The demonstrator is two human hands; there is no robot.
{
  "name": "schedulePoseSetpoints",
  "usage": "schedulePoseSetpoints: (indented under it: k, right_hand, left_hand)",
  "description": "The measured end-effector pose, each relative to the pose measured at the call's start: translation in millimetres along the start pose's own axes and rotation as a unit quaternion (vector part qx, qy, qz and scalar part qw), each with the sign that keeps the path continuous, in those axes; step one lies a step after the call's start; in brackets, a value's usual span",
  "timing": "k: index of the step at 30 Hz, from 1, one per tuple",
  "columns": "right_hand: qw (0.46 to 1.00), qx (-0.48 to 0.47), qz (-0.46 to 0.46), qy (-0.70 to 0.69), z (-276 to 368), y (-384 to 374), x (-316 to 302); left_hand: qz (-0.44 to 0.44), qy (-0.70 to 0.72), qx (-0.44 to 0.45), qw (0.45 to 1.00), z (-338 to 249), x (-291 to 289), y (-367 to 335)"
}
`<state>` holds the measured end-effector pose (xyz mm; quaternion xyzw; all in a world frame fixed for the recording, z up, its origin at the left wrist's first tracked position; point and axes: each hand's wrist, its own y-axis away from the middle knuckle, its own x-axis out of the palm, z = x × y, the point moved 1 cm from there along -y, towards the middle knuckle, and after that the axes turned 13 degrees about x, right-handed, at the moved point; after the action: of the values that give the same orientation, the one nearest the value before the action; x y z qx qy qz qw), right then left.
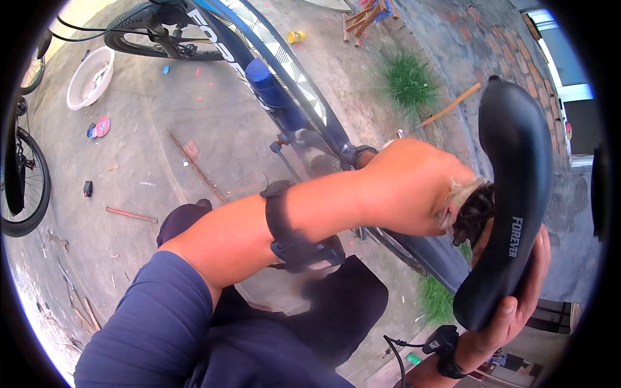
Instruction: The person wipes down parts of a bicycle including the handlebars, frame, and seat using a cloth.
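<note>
A black bicycle saddle [517,187] stands on edge at the right, close to me. My right hand [527,284] grips its lower end, thumb on the near side and fingers behind. My left arm reaches across the view, and my left hand [414,184] is at the saddle's underside. A crumpled, dirty pale rag [456,197] shows at the left fingers, against dark coiled parts [475,213] under the saddle. The left fingertips are mostly hidden. Behind my arm is a dark bicycle frame [317,110] with a blue bottle [262,77]; whether the saddle is fixed to it cannot be seen.
A white basin [90,77] stands on the concrete floor at the far left, near another bicycle's wheel [32,181]. Sticks, a rusty rod [131,215] and small litter lie about. A wooden stool [372,18], grass tufts [407,81] and a brick wall [511,52] are at the far right.
</note>
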<state>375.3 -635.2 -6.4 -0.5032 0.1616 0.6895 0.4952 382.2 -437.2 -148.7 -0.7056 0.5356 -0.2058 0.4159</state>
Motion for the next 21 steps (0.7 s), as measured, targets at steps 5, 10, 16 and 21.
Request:
schedulePoseSetpoints:
  k: [5,10,16,21]
  right_hand:
    - [0.999,-0.003,-0.008,-0.045,-6.1,1.9,-0.3]
    - [1.000,-0.009,0.003,-0.014,-6.0,3.1,-6.9]
    - [0.999,-0.017,0.011,-0.028,-8.7,-0.2,2.5]
    - [1.000,-0.011,0.011,-0.022,-9.7,1.7,-3.2]
  left_hand:
    - [-0.167,-0.194,0.060,0.965,-12.5,23.4,21.5]
    - [-0.003,-0.005,0.077,0.997,2.6,-1.9,7.1]
    - [0.279,0.288,-0.119,0.908,33.8,-29.1,-14.3]
    - [0.221,0.135,-0.110,0.960,33.0,-15.5,5.8]
